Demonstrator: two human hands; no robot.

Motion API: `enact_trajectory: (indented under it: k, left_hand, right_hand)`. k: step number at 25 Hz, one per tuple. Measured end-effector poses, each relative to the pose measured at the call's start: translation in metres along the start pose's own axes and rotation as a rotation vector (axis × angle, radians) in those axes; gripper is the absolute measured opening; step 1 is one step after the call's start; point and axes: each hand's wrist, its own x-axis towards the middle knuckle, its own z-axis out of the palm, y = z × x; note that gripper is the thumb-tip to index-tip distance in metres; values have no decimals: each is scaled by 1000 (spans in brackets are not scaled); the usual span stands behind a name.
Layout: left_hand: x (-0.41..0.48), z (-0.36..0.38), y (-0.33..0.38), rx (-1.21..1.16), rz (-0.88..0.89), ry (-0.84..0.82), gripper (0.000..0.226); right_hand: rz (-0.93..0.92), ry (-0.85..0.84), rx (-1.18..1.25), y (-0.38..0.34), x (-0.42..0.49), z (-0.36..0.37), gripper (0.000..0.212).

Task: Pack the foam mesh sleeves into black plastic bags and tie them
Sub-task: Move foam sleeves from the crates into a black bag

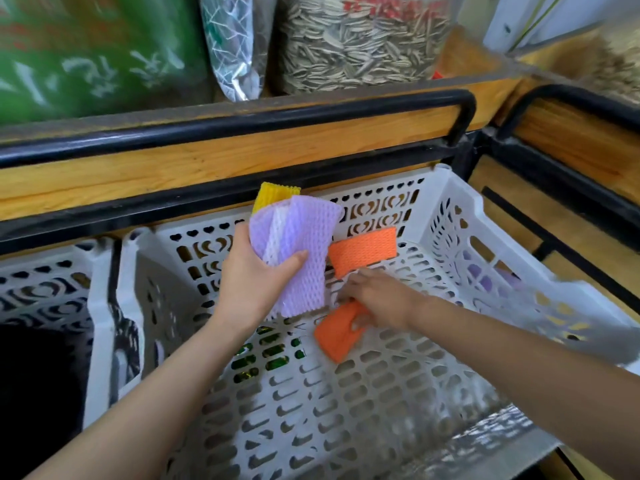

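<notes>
The left grip (pixel 256 271) is clasping a bundle of lilac foam mesh sleeves (pixel 301 258), the thumb lying across the front and the fingers wrapping behind. The bundle is standing roughly upright above the crate floor. The sleeves are showing a soft, diamond-netted foam surface. A white foam mesh sleeve (pixel 278 237) is sitting between the lilac layers, and a yellow foam mesh sleeve (pixel 273 197) is poking up behind them. The right grip (pixel 377 299), blurred, is reaching down with fingers curling onto an orange foam mesh sleeve (pixel 332 337), which is bending under it on the floor of the crate. A second orange foam mesh sleeve (pixel 363 249) is lying flat farther back, near the rear wall. All of this is sitting inside a white perforated plastic crate (pixel 460 202). A neighbouring white perforated crate (pixel 52 282) is standing just to its left, holding something black. Behind both, a wooden shelf edge with a black metal rail (pixel 242 123) is running across, and a clear bag of striped sunflower seeds (pixel 356 46) is resting above it.
</notes>
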Motion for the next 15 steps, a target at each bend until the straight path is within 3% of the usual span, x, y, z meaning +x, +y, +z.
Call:
enact_trajectory:
  k: [3, 5, 11, 15]
  left_hand:
    - [1, 1, -5, -7, -3, 1, 65]
    - [2, 4, -5, -28, -1, -5, 63]
    - [1, 5, -12, -75, -55, -67, 69]
    - [2, 6, -16, -44, -106, -45, 66]
  right_hand:
    - [91, 209, 135, 18, -1, -16, 28]
    - [178, 317, 186, 37, 2, -24, 27]
    - [312, 227, 135, 47, 23, -15, 54]
    - [378, 225, -163, 42, 20, -21, 44]
